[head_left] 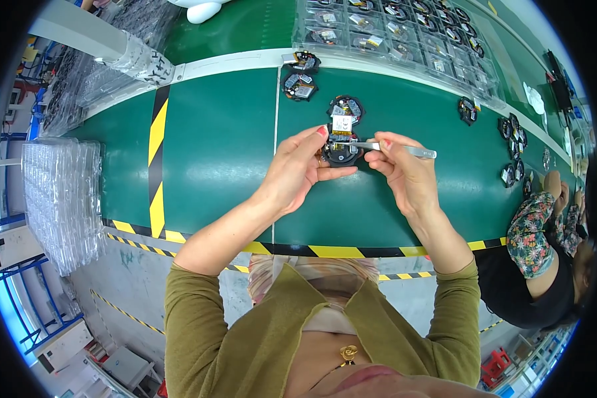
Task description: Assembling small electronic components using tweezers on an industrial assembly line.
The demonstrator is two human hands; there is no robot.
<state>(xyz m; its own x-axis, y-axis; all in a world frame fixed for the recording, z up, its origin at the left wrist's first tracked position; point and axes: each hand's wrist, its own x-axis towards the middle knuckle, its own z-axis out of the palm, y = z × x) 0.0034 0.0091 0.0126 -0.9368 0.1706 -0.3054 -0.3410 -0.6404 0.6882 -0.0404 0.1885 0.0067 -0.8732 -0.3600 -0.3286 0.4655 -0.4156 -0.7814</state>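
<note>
Over the green table, my left hand [297, 166] grips a round black electronic module [341, 155] by its left side, thumb on top and fingers beneath. A silver-white battery pack [342, 124] is flipped up at the module's far side. My right hand [404, 169] pinches metal tweezers [408, 150], whose tips reach into the module's middle. What the tips touch is too small to make out. Just beyond lies another round module [347, 106] on the table, close to the battery pack.
Two more modules [300, 86] lie farther back, near a white rail [232, 65]. Clear plastic trays [391, 40] full of modules stand behind it. Several modules [513, 136] lie to the right, near a co-worker's arm [534, 222]. Stacked clear trays [60, 199] stand at left; striped tape [338, 251] edges the table.
</note>
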